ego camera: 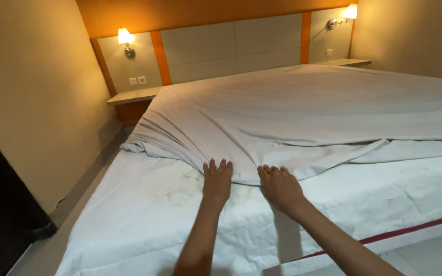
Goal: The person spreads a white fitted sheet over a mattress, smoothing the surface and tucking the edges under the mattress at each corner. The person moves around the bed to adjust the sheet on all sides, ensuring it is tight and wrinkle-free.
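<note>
One loose white sheet (303, 107) is spread over the head end of the one mattress (144, 214), its gathered edge lying across the mattress's middle. Two hands are pressed there side by side, slightly apart: the left hand (217, 180) flat with fingers spread, the right hand (280, 186) curled on the edge. Two lit wall lamps (126, 39) are mounted beyond the mattress, one at each side of the headboard (231, 48).

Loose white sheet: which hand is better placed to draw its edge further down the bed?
Probably the left hand: it lies where the loose sheet is bunched into folds. The right hand grips a flatter stretch of the edge.
</note>
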